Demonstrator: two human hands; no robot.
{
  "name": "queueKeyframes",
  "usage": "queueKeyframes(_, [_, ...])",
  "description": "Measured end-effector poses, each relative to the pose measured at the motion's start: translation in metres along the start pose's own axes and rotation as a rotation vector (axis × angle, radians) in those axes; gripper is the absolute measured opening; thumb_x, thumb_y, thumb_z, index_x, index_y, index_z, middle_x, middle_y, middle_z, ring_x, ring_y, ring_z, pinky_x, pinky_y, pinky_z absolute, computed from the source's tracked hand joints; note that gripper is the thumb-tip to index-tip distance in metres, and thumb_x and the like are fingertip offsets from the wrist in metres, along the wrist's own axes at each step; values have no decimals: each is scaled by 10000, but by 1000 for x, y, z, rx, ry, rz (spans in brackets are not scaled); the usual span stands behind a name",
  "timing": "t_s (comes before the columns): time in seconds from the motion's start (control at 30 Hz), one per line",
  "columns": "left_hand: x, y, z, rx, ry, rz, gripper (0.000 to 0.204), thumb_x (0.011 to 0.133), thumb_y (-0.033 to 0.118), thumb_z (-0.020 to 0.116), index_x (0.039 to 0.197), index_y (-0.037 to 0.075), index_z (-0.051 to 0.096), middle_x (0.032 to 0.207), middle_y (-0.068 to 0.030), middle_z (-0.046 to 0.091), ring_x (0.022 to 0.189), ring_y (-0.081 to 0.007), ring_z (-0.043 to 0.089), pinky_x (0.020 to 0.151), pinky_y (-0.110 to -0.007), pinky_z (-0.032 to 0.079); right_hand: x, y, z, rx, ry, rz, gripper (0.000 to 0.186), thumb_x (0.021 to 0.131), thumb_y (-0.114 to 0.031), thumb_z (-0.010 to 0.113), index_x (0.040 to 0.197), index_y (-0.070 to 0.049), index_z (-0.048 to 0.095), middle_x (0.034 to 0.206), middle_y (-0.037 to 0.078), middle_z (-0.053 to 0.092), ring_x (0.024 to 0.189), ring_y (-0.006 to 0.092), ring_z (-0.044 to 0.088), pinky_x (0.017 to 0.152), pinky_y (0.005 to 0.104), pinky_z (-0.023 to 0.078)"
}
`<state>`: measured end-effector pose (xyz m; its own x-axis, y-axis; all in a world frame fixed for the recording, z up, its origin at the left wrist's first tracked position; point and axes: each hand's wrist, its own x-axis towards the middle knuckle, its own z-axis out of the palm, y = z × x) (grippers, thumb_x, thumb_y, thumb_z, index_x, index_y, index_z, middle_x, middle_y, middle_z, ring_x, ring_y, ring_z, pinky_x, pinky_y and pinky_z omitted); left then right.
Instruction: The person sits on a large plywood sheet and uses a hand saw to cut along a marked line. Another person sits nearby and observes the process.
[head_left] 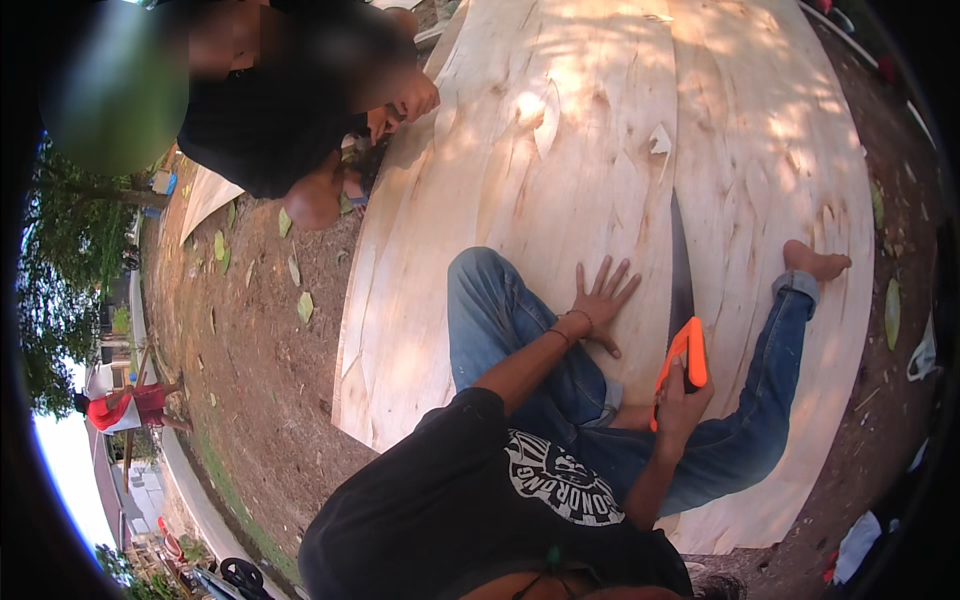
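Note:
My right hand [682,398] is closed around the orange handle of a handsaw [683,265]. Its long dark blade points away from me, along a straight line running up the pale plywood sheet [480,210]. How deep the teeth sit in the wood cannot be made out. To the left of the blade, my left hand [603,303] lies flat on the plywood, fingers spread, holding nothing. I sit on the sheet, with my bent left leg under my left forearm and my right leg stretched out, bare foot on the wood.
At the far left, a person in black [260,130] crouches by the sheet's edge, hands close to it. Brown soil with fallen leaves [305,307] surrounds the plywood. A loose wood chip [660,140] lies on it. Another person in red [115,410] stands in the left background.

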<state>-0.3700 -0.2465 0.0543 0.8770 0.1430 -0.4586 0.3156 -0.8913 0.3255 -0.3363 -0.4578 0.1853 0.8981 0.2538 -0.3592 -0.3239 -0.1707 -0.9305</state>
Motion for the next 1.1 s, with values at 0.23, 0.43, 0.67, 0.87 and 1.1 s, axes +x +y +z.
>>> queueKeyframes(0.23, [-6, -4, 15, -9, 36, 4, 1709, 341, 757, 892, 1677, 215, -26, 1741, -145, -102, 1571, -441, -164, 1080, -839, -92, -34, 10, -4, -244, -16, -32, 486, 925, 32, 571, 1407, 92, 559, 1294, 209, 669, 1154, 216, 653, 1017, 338, 484])
queueKeyframes(0.43, [-2, -2, 19, -9, 57, 19, 1704, 337, 758, 887, 1678, 216, -14, 1743, -144, -86, 1572, -446, -155, 1072, -847, -89, 31, 28, 24, -199, -1, 15, 511, 891, 45, 539, 1400, 73, 577, 929, 102, 654, 800, 129, 589, 744, 291, 496])
queueKeyframes(0.67, [-7, -8, 22, -46, 110, 27, 1690, 342, 745, 894, 1680, 217, 6, 1743, -150, -72, 1573, -451, -146, 1081, -839, -90, -14, 24, 33, -347, 59, -262, 553, 866, 49, 546, 1419, 61, 564, 865, 87, 610, 742, 119, 541, 700, 288, 477])
queueKeyframes(0.87, [-6, 3, 7, -41, 42, 4, 1653, 384, 685, 922, 1678, 197, 16, 1743, -151, -52, 1576, -455, -112, 1089, -850, -47, 7, 33, 33, -344, 25, -112, 582, 846, 65, 536, 1428, 63, 555, 1058, 162, 711, 887, 159, 659, 827, 303, 519])
queueKeyframes(1.1, [-2, -3, 18, -19, 109, 52, 1703, 337, 779, 876, 1679, 211, -6, 1739, -163, -91, 1567, -458, -162, 1071, -850, -88, -2, 42, 25, -306, 103, -524, 375, 913, 37, 545, 1269, 89, 650, 774, 11, 602, 655, 84, 541, 576, 266, 440])
